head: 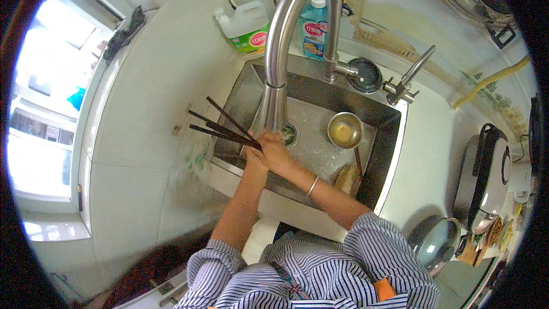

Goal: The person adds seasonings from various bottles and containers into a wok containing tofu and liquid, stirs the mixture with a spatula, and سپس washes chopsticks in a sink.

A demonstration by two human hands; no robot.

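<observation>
Several dark chopsticks [231,133] are gripped in a bundle between both hands, their ends fanning out to the left over the sink's edge. My right hand [276,151] closes over the bundle from above. Against it from below and left, my left hand [256,157] wraps the same ends, its fingers partly hidden. Both hands are just under the spout of the steel faucet [274,98], at the left side of the steel sink [317,113]. Beside the right hand is the drain [290,133], with green scraps in it.
In the sink stand a small metal bowl [354,126] with yellowish contents and a tan scrubber [345,179]. Behind it are a white jug [248,21] and a blue soap bottle [313,30]. A rice cooker [493,171] and a glass-lidded pan [435,242] stand right.
</observation>
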